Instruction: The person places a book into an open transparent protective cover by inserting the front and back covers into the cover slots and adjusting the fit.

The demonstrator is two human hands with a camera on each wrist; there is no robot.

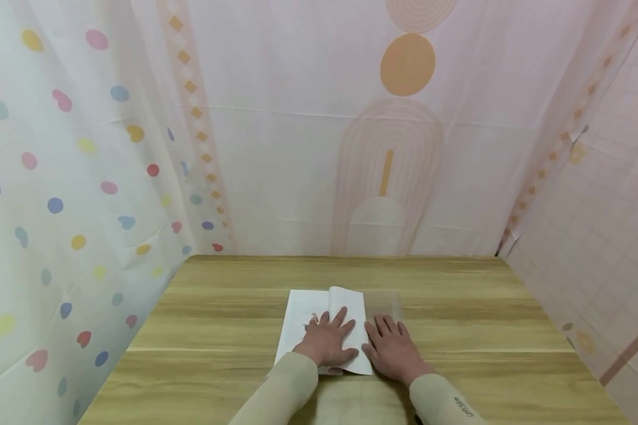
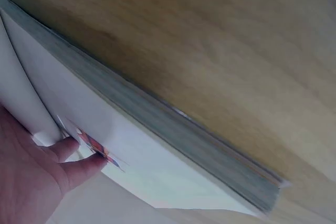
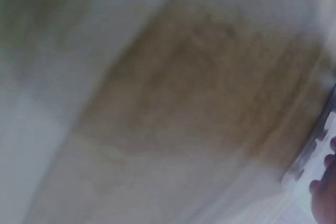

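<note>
Small dark lettering stands on the right sleeve (image 1: 464,406), too small to read

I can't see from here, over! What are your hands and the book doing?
Left hand flat on the open white book, fingers spread. Right hand flat on a clear sheet beside it. Wooden table, nothing blocking.

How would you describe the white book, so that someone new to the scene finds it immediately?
Look at the wooden table; near its front middle lies the white book, open, with the left hand flat on it. It is the only white paper object there.
</note>
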